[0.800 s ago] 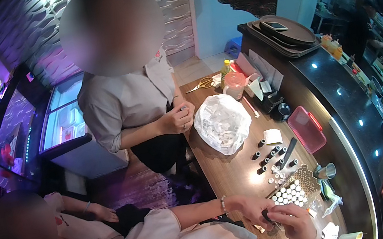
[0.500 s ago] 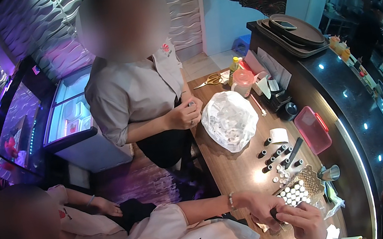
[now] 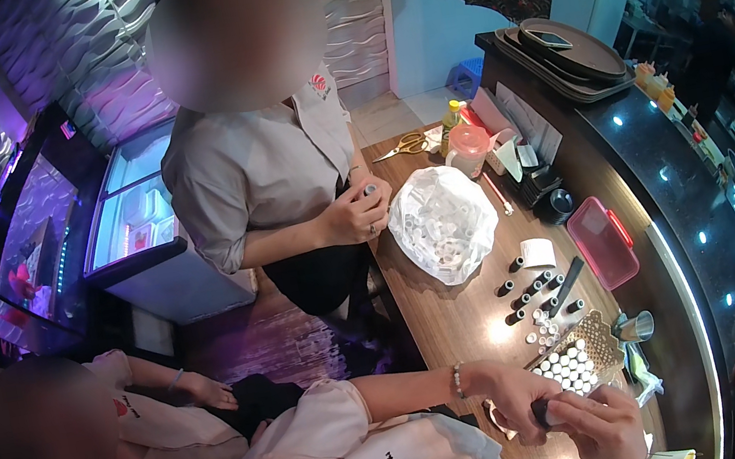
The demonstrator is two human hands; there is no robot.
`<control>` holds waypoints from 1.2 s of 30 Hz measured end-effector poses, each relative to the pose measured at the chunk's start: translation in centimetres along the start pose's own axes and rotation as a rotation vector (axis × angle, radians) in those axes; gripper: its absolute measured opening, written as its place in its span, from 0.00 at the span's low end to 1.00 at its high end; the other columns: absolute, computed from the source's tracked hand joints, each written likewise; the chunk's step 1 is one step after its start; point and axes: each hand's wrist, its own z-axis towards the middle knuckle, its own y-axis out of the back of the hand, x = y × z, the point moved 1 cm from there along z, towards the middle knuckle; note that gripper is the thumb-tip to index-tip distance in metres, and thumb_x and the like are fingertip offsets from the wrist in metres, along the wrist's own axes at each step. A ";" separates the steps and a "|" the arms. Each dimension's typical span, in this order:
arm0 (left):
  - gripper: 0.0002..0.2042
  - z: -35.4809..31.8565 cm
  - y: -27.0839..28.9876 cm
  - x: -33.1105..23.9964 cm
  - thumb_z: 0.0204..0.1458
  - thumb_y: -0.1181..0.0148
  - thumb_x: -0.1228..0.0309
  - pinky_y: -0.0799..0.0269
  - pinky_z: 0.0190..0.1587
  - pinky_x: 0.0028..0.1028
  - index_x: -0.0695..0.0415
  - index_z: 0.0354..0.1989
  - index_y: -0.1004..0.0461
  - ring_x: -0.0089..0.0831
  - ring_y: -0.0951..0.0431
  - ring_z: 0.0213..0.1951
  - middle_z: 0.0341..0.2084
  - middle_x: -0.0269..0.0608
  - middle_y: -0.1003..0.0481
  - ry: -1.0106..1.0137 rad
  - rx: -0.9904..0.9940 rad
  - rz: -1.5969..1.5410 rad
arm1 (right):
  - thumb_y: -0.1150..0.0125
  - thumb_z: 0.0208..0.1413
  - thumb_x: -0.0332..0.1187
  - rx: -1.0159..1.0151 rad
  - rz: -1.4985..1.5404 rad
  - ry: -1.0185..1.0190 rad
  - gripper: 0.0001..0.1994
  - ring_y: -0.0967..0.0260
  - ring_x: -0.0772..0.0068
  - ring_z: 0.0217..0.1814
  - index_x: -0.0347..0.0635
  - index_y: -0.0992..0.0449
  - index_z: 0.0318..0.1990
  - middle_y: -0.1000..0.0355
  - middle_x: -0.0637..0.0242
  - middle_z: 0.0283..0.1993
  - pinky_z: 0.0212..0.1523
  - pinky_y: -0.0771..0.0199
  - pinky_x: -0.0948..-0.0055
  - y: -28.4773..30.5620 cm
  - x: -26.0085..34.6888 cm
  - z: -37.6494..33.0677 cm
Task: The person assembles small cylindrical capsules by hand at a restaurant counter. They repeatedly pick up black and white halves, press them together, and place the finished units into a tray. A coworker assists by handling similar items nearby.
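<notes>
Over the near end of the table, my left hand (image 3: 516,397), with a beaded bracelet at its wrist, is closed around a small black bottle (image 3: 541,412). My right hand (image 3: 607,430) meets it from the right, its fingers closed on the same piece. Most of the bottle is hidden by the fingers. Just beyond my hands, white caps (image 3: 569,366) stand packed in rows beside a woven tray (image 3: 593,334). Several small black bottles (image 3: 516,304) stand farther along the table, with small loose white pieces (image 3: 541,333) near them.
Across the table, a co-worker (image 3: 266,173) holds a small item in both hands. Another person (image 3: 145,442) is at the left. A white plastic-lined bowl (image 3: 445,226) holds clear pieces. A pink container (image 3: 603,242), scissors (image 3: 412,144), and a metal cup (image 3: 637,326) line the wooden table (image 3: 442,324).
Both my hands have shifted a little right, still together at the black bottle. My right hand sits slightly lower. The co-worker's hands stay in nearly the same place.
</notes>
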 end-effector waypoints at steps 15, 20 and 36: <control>0.06 1.4 1.4 1.4 0.56 0.32 0.75 0.31 0.28 0.22 0.60 0.34 0.25 0.16 0.28 0.26 0.22 0.27 0.27 -0.075 -0.221 0.218 | 0.38 0.55 0.18 0.017 -0.079 -0.098 0.18 0.26 0.50 0.48 0.43 0.20 0.53 0.22 0.57 0.52 0.49 0.25 0.56 0.5 -0.2 0.2; 0.08 1.1 1.4 0.2 0.56 0.31 0.74 0.29 0.32 0.23 0.60 0.41 0.23 0.16 0.27 0.29 0.27 0.28 0.23 -0.032 -0.233 0.185 | 0.35 0.49 0.17 -0.104 -0.077 -0.089 0.18 0.24 0.55 0.42 0.43 0.18 0.48 0.20 0.59 0.48 0.39 0.25 0.64 -0.2 -0.8 0.4; 0.12 -0.8 4.7 -4.7 0.60 0.30 0.66 0.38 0.28 0.20 0.58 0.30 0.26 0.12 0.36 0.25 0.21 0.23 0.31 -0.338 -0.546 0.437 | 0.29 0.52 0.21 -0.402 0.177 -0.077 0.20 0.24 0.61 0.43 0.36 0.23 0.54 0.22 0.56 0.51 0.42 0.23 0.67 -0.8 -6.6 2.1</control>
